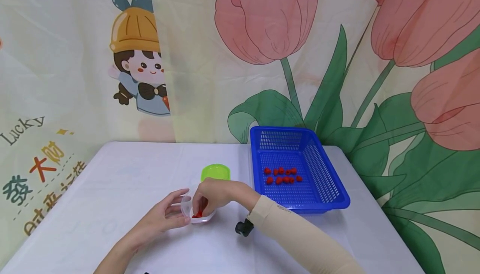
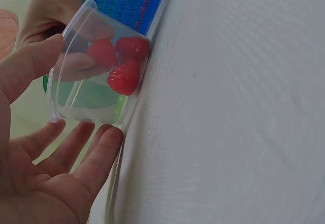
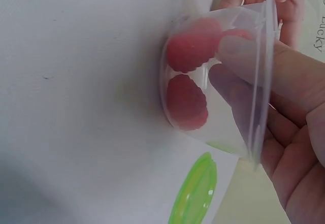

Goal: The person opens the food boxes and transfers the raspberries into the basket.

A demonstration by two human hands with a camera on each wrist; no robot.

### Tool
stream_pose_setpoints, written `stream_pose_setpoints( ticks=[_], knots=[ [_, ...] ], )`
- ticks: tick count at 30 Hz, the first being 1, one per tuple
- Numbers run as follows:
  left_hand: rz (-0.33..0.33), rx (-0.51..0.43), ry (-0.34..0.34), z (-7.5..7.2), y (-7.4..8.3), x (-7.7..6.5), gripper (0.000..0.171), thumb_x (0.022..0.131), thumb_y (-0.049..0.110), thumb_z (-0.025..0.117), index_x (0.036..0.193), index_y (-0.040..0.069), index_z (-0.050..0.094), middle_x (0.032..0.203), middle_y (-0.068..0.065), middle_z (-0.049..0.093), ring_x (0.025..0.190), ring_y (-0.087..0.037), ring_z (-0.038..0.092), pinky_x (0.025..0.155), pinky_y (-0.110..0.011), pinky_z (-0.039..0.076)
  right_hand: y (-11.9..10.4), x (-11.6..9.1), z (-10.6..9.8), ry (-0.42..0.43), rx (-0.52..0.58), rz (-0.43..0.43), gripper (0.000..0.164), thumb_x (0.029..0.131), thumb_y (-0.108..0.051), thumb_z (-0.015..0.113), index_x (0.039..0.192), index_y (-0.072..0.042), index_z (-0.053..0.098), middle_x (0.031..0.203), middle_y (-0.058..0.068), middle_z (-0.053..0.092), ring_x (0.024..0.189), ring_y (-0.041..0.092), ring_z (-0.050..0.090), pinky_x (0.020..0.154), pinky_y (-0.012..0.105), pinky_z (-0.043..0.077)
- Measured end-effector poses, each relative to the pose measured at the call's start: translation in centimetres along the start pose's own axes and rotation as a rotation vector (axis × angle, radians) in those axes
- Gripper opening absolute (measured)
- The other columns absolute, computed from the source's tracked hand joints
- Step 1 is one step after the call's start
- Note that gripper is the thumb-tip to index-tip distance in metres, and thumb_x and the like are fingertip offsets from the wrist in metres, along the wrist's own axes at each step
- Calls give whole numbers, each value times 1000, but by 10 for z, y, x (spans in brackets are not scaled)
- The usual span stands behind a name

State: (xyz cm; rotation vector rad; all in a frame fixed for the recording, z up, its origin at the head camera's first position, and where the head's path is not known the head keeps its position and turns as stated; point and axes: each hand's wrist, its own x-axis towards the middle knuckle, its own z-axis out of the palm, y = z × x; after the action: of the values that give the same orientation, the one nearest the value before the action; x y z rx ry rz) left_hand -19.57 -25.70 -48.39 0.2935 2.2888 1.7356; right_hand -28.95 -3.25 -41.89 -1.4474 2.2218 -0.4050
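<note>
A clear plastic cup [image 1: 185, 207] stands on the white table, with red raspberries [image 2: 124, 78] at its bottom. My left hand [image 1: 159, 217] holds it from the left, thumb on one side of the rim and fingers curving along the other. From above, my right hand [image 1: 214, 194] reaches into the cup. In the left wrist view its fingertips pinch one raspberry [image 2: 103, 51] inside, near two others. The right wrist view shows the thumb and finger through the clear wall; part of that pinched berry is hidden behind a fingertip.
Just behind the cup lies a bright green lid [image 1: 215, 171]. To the right stands a blue plastic basket [image 1: 300, 205] with several raspberries [image 1: 279, 180] in two rows on its floor. A printed tulip curtain [image 1: 195, 78] hangs behind the table [image 1: 123, 174].
</note>
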Motion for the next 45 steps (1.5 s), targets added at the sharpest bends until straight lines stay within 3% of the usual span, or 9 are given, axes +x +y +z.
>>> stream_pose_setpoints(
  ticks=[10, 22, 30, 45],
  knots=[
    [4, 1, 7, 1, -2, 1, 87, 93, 21, 83, 164, 15, 33, 160, -20, 45, 141, -38, 54, 99, -19, 52, -4, -30, -27, 67, -2, 9, 15, 93, -6, 82, 107, -12, 82, 90, -11, 74, 83, 0, 64, 79, 11, 53],
    [22, -11, 5, 1, -4, 1, 87, 93, 19, 83, 164, 14, 34, 160, -21, 45, 140, -38, 54, 99, -19, 52, 8, -96, -72, 185, 0, 30, 14, 95, -9, 81, 107, -15, 81, 98, -9, 75, 86, 3, 68, 81, 19, 58],
    [22, -6, 10, 1, -3, 1, 87, 93, 19, 84, 164, 14, 34, 159, -20, 46, 140, -38, 54, 99, -18, 51, 37, -133, -86, 239, -31, 112, 15, 94, -11, 83, 106, -18, 81, 97, -10, 76, 88, 2, 70, 83, 22, 59],
    [16, -5, 11, 0, -5, 1, 87, 92, 20, 85, 164, 16, 36, 159, -21, 46, 139, -37, 55, 99, -18, 51, 92, -159, -89, 183, -42, 232, 13, 93, -7, 82, 106, -12, 81, 95, -6, 78, 85, 5, 71, 80, 24, 60]
  ],
)
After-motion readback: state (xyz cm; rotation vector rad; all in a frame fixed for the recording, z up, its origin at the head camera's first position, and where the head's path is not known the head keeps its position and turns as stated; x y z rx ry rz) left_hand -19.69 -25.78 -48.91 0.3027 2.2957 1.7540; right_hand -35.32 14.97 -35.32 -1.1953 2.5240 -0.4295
